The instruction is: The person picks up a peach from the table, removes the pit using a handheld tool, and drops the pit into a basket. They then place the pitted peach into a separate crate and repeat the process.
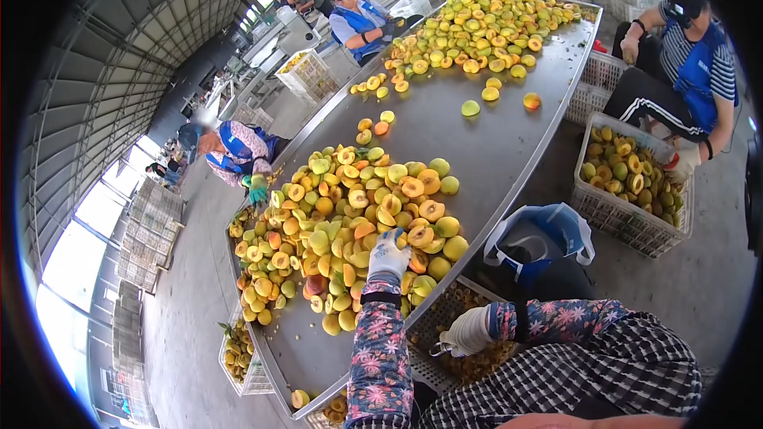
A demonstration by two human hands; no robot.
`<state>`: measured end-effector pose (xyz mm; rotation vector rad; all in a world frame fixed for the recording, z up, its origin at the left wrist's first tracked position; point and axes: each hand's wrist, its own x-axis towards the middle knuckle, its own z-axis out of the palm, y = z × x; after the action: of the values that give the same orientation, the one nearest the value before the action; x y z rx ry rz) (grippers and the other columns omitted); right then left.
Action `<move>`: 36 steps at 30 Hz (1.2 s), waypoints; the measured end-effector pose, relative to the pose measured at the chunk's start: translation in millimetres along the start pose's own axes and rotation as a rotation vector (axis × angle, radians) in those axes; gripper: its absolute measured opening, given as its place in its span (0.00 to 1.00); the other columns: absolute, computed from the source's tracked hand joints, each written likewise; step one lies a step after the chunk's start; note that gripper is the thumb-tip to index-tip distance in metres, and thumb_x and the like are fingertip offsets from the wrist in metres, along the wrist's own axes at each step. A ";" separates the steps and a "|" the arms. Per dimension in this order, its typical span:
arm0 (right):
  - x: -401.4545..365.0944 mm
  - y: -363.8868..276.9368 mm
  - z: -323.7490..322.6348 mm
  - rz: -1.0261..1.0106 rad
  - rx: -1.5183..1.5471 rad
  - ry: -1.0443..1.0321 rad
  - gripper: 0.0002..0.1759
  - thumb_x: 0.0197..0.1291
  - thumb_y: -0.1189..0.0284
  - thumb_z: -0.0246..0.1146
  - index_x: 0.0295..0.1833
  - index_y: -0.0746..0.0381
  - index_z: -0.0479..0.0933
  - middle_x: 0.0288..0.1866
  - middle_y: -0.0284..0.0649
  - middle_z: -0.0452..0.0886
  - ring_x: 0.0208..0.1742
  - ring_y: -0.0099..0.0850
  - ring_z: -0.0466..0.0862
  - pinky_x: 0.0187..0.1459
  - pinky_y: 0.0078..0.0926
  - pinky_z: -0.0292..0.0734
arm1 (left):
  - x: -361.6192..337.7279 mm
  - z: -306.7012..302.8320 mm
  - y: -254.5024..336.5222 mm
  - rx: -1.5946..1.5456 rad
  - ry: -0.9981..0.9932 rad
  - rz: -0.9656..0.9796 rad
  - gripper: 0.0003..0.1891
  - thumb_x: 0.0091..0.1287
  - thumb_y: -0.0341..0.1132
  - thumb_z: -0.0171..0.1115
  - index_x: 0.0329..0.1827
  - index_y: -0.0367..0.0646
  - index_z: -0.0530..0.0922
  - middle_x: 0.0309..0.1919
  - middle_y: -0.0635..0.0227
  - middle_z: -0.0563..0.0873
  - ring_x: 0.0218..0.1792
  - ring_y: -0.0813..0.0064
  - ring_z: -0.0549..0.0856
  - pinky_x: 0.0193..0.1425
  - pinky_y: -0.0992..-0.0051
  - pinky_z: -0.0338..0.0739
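My left hand (389, 257), in a white glove, reaches into a heap of halved yellow-green peaches (338, 226) on the near part of a metal table. Its fingers close around a peach half at the heap's right side, mostly hidden by the glove. My right hand (467, 334), also gloved, is closed on a small metal tool (439, 349) with a curved end. It hovers over a plastic crate (421, 367) holding brownish peach pits and scraps, just below the table edge.
A second peach heap (485, 28) covers the table's (433, 123) far end. To the right stand a blue-and-white bucket (540, 238) and a crate of peaches (628, 214) with a seated co-worker's gloved hand (682, 163) at it. Another co-worker's green glove (257, 189) touches the left edge.
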<state>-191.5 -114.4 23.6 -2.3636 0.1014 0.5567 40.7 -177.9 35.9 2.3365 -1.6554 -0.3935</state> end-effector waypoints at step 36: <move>25.9 -30.3 -21.5 -0.014 -0.004 0.814 0.18 0.68 0.62 0.60 0.51 0.67 0.71 0.31 0.55 0.82 0.33 0.56 0.82 0.34 0.50 0.76 | -168.3 30.9 -11.2 -2.460 0.257 -0.163 0.21 0.75 0.44 0.56 0.60 0.35 0.72 0.56 0.52 0.79 0.59 0.49 0.79 0.68 0.49 0.74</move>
<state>-153.6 -103.5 45.9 -2.4455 0.4433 -0.4402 -14.0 -16.7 15.6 0.4054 0.0084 -1.0702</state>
